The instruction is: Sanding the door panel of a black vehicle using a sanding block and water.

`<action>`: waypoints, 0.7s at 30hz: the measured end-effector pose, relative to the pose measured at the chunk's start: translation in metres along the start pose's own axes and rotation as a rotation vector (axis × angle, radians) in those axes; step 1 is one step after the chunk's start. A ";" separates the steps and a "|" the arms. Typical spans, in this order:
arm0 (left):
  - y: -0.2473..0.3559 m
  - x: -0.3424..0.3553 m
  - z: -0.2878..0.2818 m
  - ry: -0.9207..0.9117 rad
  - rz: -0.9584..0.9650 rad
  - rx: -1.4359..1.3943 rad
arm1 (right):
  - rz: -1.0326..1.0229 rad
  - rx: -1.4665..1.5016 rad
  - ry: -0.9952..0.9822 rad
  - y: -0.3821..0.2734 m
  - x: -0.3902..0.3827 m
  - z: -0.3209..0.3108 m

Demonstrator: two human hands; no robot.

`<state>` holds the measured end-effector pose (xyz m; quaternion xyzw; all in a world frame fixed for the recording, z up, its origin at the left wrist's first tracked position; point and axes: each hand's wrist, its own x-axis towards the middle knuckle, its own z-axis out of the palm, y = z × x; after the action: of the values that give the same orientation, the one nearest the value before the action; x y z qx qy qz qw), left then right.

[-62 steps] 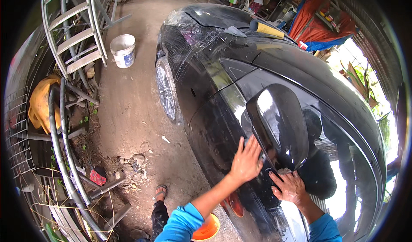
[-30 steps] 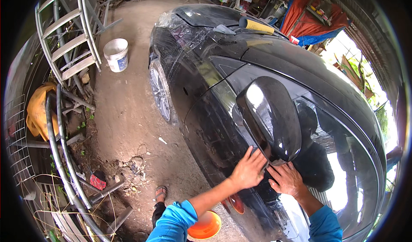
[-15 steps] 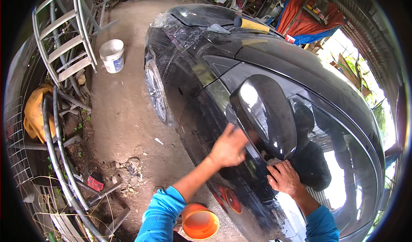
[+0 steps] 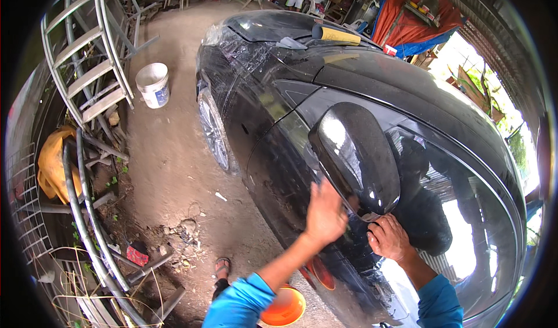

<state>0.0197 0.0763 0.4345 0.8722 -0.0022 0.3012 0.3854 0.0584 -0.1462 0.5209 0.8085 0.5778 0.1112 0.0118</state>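
Note:
A black car fills the middle and right, its dark side mirror (image 4: 357,159) standing out from the door. My left hand (image 4: 325,214) is at the black door panel (image 4: 279,171), just left of the mirror's lower edge. Motion smears its fingers, and whether anything lies under them is hidden. By the mirror's lower tip, my right hand (image 4: 388,236) rests on the door at the base of the side window (image 4: 465,229). Its fingers are bent but apart, and nothing shows in them.
Below my left arm stands an orange bucket (image 4: 283,306). A white bucket (image 4: 153,85) is on the dirt floor near the front wheel (image 4: 214,131). Metal ladder frames (image 4: 87,49) and bent pipes (image 4: 87,211) line the left. A yellow roll (image 4: 337,35) lies near the windshield.
My left hand has moved down and slightly right along the door. My right hand stays by the mirror's base. The view has shifted slightly, and a sandalled foot now shows beside the orange bucket.

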 end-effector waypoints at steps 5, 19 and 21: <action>0.001 -0.045 0.033 -0.181 0.474 -0.139 | 0.015 0.013 0.022 -0.002 0.002 -0.012; -0.012 -0.010 -0.010 -0.235 0.407 0.076 | 0.079 0.074 0.003 -0.007 -0.008 -0.013; -0.007 -0.016 0.000 -0.109 0.295 0.064 | 0.083 0.055 0.012 -0.007 -0.006 -0.007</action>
<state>0.0085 0.0776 0.4219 0.8893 -0.1416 0.3067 0.3085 0.0485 -0.1504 0.5259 0.8311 0.5467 0.1006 -0.0184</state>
